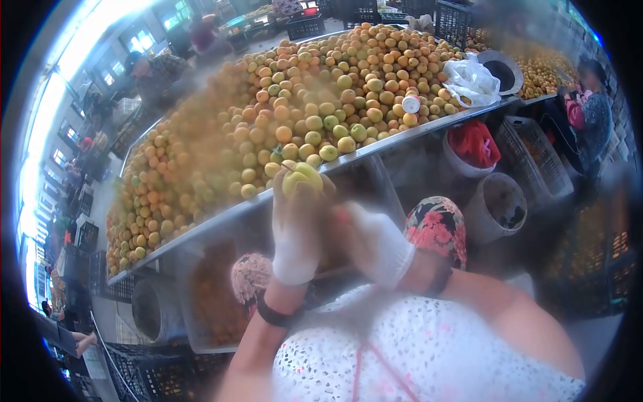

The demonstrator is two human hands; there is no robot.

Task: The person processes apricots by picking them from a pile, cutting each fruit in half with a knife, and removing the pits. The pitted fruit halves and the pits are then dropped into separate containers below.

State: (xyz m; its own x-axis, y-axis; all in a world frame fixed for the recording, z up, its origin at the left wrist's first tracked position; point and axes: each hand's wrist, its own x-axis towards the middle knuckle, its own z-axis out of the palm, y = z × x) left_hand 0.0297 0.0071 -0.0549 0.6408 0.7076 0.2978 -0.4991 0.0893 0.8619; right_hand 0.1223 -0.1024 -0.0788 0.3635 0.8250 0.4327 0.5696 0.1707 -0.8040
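A green-yellow fruit (303,179) with a short brown stem is held up in front of the table's metal edge (365,150). My left hand (295,228), in a white glove, has its fingers wrapped round this fruit. Close to its right, my right hand (378,241), also gloved in white, has its fingers bent toward the left hand. A smear on the lens blurs the right fingertips, and what they hold, if anything, is hidden. Beyond both hands lies a large heap of orange and green fruits (321,87).
On the heap's right lie a white plastic bag (471,80) and a small white can (410,104). Below the edge stand a bucket with red cloth (472,147), another bucket (499,204) and a crate (536,157). A person (589,114) sits at the far right.
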